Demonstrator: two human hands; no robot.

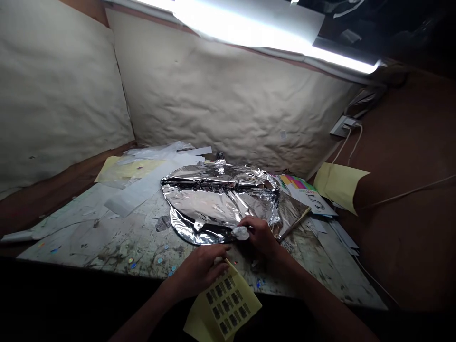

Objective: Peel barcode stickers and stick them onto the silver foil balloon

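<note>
A shiny silver foil balloon (pixel 199 202), flat and wrinkled, lies across the middle of the table. Bunched in the fingers of my right hand (pixel 261 233) is a crumpled white wad (pixel 241 232), cloth or tissue, at the balloon's near edge; whether it presses on the foil I cannot tell. My left hand (pixel 203 268), nearer the table's front edge, grips the top of a yellow sticker sheet (pixel 228 304). Rows of small dark printed labels cover this sheet, which hangs over the edge. Part of the left thumb and fingers overlaps its upper corner.
White and yellow paper sheets (pixel 131 190) lie at the back left. Printed cards (pixel 309 199), one with a large 5, are stacked on the right. Small coloured dots (pixel 160 261) litter the stained tabletop (pixel 117 237). A socket with cables (pixel 345 125) is on the right wall.
</note>
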